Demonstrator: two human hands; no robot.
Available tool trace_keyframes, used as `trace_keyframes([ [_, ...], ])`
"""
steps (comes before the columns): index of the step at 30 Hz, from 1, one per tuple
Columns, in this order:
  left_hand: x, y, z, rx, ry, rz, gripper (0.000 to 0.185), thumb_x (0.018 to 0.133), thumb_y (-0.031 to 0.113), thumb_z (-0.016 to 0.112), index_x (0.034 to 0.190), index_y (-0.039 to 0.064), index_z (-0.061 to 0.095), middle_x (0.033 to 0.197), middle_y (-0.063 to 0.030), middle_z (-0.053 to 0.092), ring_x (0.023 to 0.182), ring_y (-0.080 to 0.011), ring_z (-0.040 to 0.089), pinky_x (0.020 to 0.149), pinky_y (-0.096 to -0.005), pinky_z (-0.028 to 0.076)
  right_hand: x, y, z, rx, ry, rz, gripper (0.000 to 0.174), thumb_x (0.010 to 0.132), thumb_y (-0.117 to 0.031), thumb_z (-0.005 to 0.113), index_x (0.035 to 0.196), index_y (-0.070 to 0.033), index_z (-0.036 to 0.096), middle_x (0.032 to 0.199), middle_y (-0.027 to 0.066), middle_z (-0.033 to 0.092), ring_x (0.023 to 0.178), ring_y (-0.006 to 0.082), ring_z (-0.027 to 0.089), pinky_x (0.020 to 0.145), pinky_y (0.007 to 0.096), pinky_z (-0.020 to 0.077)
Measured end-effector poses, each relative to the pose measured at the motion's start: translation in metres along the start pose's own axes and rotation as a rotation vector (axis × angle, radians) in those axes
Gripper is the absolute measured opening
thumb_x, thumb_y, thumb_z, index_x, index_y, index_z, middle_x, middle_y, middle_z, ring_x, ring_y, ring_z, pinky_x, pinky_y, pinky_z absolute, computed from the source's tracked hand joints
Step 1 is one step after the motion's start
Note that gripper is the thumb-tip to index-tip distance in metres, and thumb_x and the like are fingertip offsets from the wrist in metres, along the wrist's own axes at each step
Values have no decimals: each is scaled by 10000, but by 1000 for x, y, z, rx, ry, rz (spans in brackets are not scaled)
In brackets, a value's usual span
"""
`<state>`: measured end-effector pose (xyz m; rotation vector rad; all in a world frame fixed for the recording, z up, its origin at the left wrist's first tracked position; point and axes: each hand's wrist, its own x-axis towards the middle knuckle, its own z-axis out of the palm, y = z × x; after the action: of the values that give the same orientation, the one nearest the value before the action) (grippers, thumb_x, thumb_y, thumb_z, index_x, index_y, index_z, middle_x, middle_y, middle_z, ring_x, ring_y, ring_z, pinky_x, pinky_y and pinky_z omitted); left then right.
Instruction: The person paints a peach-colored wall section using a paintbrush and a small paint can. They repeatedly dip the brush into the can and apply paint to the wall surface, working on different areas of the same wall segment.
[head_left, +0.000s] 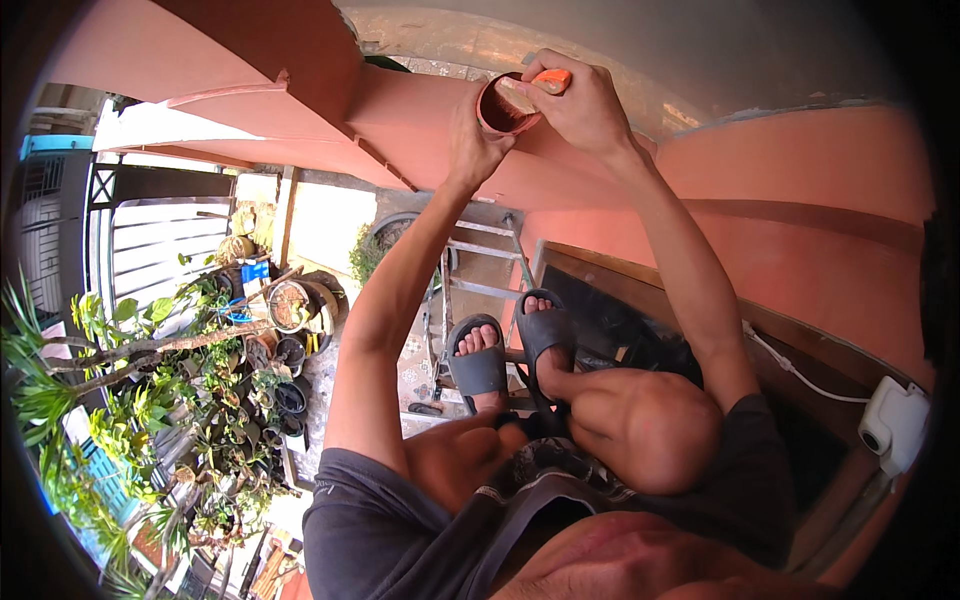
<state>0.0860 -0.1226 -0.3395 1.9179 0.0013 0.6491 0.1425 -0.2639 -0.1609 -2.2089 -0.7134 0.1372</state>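
My left hand grips a small round paint pot from its left side, tilted so that its mouth faces me. Reddish paint coats the inside of the pot. In my right hand is a paintbrush with an orange handle. The pale ferrule slants into the pot's mouth, and the reddish bristles are partly inside. Both hands are held out in front of a salmon-painted wall ledge. How deep the paint is cannot be seen.
My sandalled feet rest high on a metal ladder above a tiled floor. A dark window with a wooden frame adjoins the wall. A white camera-like device with a cable is at right. Potted plants crowd the ground at left.
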Motion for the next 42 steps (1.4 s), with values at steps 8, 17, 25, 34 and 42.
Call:
trace_keyframes([
  [8, -5, 0, -2, 65, -38, 8, 989, 691, 127, 915, 1517, 48, 375, 1468, -191, 481, 1339, -383, 485, 1132, -472, 416, -1, 34, 36, -18, -85, -44, 166, 895, -147, 754, 997, -18, 729, 908, 139, 761, 814, 260, 743, 747, 373, 571],
  [17, 1, 4, -8, 116, -41, -13, 963, 661, 137, 912, 1478, 41, 412, 1454, -194, 523, 1292, -421, 511, 1093, -500, 431, 8, 40, 49, -75, -117, -53, 175, 877, -99, 727, 1031, -17, 739, 999, 170, 766, 889, 328, 753, 806, 403, 586],
  [25, 2, 0, -6, 59, -21, 19, 947, 666, 105, 878, 1481, 28, 402, 1389, -194, 557, 1246, -427, 525, 1071, -493, 446, 8, 38, 46, -90, -124, -153, 145, 858, -113, 727, 985, -43, 722, 926, 179, 737, 851, 380, 717, 747, 448, 567],
  [34, 11, -9, -1, 7, 9, -14, 924, 677, 114, 864, 1471, 20, 402, 1351, -216, 562, 1220, -428, 533, 1056, -497, 452, 11, 51, 41, -40, -82, -224, 176, 832, -65, 717, 1008, -59, 718, 994, 151, 734, 924, 364, 712, 760, 442, 569],
  [42, 23, -7, -6, -29, -44, -32, 887, 677, 182, 894, 1429, 27, 450, 1288, -218, 599, 1185, -421, 558, 1015, -495, 472, -12, 55, 48, -234, -21, -542, 279, 773, 34, 710, 1040, -42, 731, 1111, 69, 734, 962, 321, 715, 782, 402, 602],
])
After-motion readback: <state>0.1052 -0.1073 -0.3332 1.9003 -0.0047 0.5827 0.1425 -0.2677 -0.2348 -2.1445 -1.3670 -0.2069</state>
